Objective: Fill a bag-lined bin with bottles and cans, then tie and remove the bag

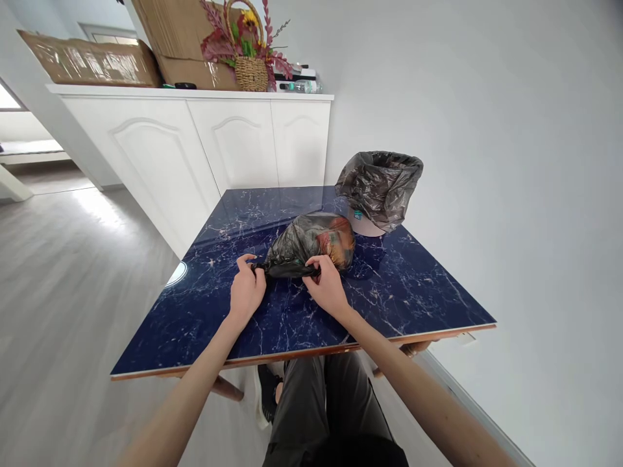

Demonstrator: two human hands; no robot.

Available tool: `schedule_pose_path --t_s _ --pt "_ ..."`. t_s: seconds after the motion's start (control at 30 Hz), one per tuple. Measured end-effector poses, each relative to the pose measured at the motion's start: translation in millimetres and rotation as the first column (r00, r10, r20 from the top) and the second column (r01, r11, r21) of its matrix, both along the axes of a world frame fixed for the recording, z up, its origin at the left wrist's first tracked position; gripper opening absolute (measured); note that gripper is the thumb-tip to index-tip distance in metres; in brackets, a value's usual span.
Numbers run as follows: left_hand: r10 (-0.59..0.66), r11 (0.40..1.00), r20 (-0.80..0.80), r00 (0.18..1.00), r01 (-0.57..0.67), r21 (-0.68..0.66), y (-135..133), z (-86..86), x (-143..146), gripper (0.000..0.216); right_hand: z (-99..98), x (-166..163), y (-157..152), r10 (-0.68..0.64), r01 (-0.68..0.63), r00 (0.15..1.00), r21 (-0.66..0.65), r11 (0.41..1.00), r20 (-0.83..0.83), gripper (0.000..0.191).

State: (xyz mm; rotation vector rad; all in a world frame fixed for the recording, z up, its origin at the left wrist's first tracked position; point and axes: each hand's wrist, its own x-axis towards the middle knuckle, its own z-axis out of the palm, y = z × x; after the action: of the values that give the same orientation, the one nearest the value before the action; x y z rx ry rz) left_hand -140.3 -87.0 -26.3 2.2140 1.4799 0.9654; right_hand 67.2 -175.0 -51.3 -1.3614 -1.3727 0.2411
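Observation:
A filled dark plastic rubbish bag lies on its side on the blue marble-patterned table, with orange and red contents showing through. Its twisted neck points toward me. My left hand pinches the end of that neck, fingers closed on it. My right hand grips the neck nearer the bag's body, fingers curled over it. Both hands rest low on the tabletop, a short way apart.
A small bin lined with a dark bag stands at the table's far right corner, against the white wall. White cabinets behind carry cardboard boxes, a flower basket and a bottle. Grey wood floor lies to the left.

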Motion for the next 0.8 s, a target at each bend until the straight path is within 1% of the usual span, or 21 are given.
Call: schedule_pose_path --t_s 0.1,0.2,0.3,0.4,0.53,0.6,0.67,0.7,0.77,0.8 --pt "-0.002 1.0 0.092 0.996 0.003 -0.02 4.1 -4.8 -4.2 0.031 4.6 0.1 -3.1 -0.012 0.013 1.0 0.036 0.999 -0.022 0.011" --pt "-0.008 1.0 0.157 0.987 0.011 -0.022 4.3 -8.5 -7.7 0.025 9.6 -1.4 -11.2 0.029 -0.028 0.999 0.063 0.998 -0.02 0.012" --pt "-0.009 1.0 0.215 0.977 0.012 -0.014 1.6 -9.8 -17.0 0.023 12.3 -0.3 -26.7 0.086 -0.091 0.994 0.07 0.993 0.066 0.013" --pt "0.012 1.0 0.257 0.966 -0.008 -0.017 0.9 -8.0 -34.9 0.028 13.2 6.6 -46.9 0.124 -0.132 0.977 0.037 0.991 0.172 0.019" --pt "0.03 0.999 0.261 0.965 -0.018 -0.048 9.3 -1.2 -59.3 0.031 17.3 17.9 -70.5 0.125 -0.12 0.946 -0.034 0.992 0.298 0.03" --pt "0.013 0.999 0.253 0.967 -0.002 -0.045 11.4 3.5 -65.6 0.033 20.7 20.0 -78.4 0.106 -0.101 0.946 -0.033 0.994 0.308 0.032" --pt "0.004 1.0 0.251 0.968 -0.001 -0.009 6.4 8.9 -67.1 0.041 23.7 19.1 -83.5 0.111 -0.111 0.956 -0.013 0.994 0.273 0.034" --pt "0.002 0.999 0.249 0.969 -0.011 0.036 0.9 11.7 -66.4 0.048 24.8 18.0 -85.2 0.129 -0.133 0.96 -0.002 0.991 0.249 0.034" --pt "-0.037 0.978 0.195 0.98 -0.005 0.21 -14.9 17.7 -63.0 0.058 25.8 15.1 -87.3 0.172 -0.179 0.963 0.018 0.984 0.206 0.034" --pt "-0.083 0.949 0.131 0.988 0.038 0.314 -23.8 20.7 -60.4 0.058 25.7 13.6 -87.8 0.185 -0.194 0.964 0.026 0.981 0.19 0.033"
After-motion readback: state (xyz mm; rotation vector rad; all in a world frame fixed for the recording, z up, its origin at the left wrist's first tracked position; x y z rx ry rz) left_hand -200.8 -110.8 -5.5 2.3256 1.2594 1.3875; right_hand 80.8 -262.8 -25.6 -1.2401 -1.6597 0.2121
